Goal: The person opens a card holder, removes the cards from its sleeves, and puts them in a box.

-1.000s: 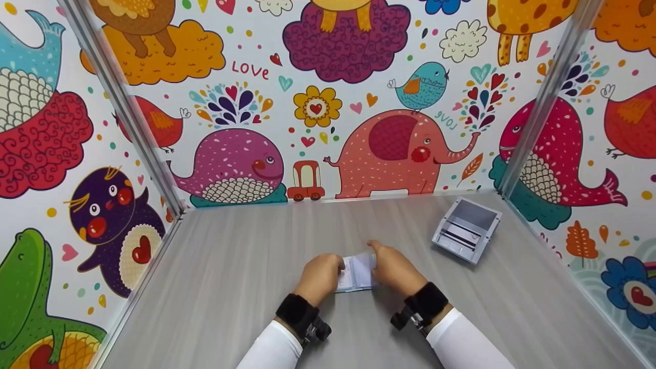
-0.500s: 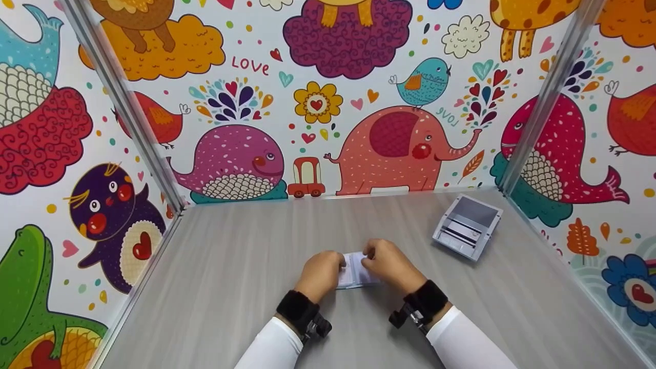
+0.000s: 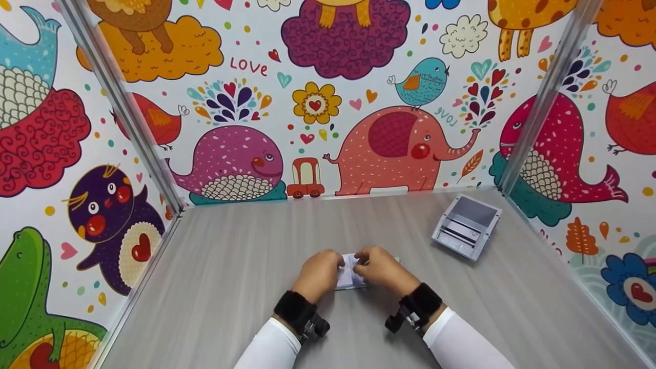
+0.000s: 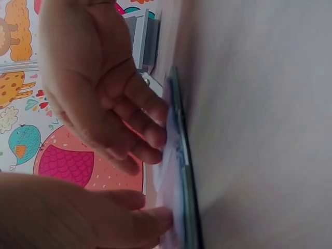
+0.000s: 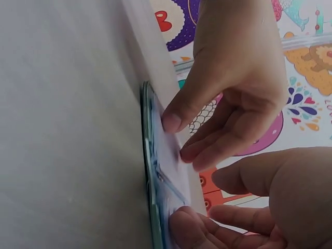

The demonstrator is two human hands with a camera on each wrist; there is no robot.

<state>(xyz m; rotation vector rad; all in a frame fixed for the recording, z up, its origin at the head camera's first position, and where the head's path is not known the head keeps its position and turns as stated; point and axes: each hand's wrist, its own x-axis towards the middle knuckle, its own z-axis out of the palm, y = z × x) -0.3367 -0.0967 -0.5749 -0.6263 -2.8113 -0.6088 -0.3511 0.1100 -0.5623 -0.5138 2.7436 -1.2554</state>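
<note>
A small flat case (image 3: 348, 279), spread like a booklet, lies on the table in front of me. Pale sheets (image 5: 171, 150) line its inside, a narrow clear strip (image 5: 170, 185) runs across the middle, and its edges are teal (image 4: 182, 150). My left hand (image 3: 320, 271) is at its left part, thumb (image 5: 174, 120) pressing the sheet and the other fingers loosely bent above. My right hand (image 3: 382, 266) reaches over the right part, fingertips (image 4: 155, 136) right at the sheet with a gap between thumb and fingers. It hides much of that half.
Toward the back right stands a grey plastic tray (image 3: 479, 210) with a deep compartment and dark slots. Wall panels (image 3: 246, 102) printed with cartoon animals rise behind and on both sides of the table (image 3: 241, 287), joined by metal corner posts (image 3: 123, 102).
My right hand has moved left from the case's right edge to near its middle, its fingers now bent over the sheet. The left hand has stayed almost still.
</note>
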